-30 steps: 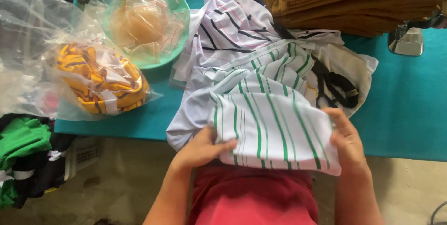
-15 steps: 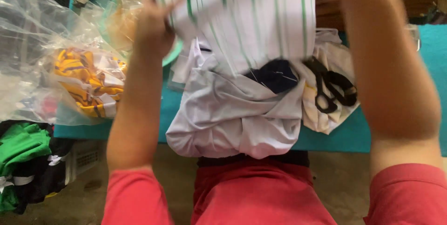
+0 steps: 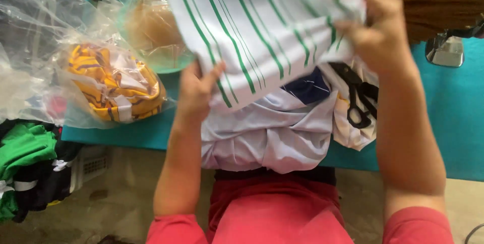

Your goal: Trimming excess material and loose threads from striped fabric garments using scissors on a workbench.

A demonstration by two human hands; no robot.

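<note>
Two hands, left hand [image 3: 197, 88] and right hand [image 3: 375, 27], pinching one green-striped white cloth [image 3: 262, 27], one scissors [image 3: 359, 97] beneath

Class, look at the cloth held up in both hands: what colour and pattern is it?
The cloth is white with thin green stripes, seen best in the head view.

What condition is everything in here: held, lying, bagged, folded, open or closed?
Left hand: gripping the striped cloth's lower edge.
Right hand: gripping its upper corner.
White cloth with green stripes: lifted off the table, spread.
White garment: crumpled, hanging over the table edge.
Scissors: lying closed.
Yellow striped clothing: bagged in clear plastic.
Green clothes: heaped.
</note>
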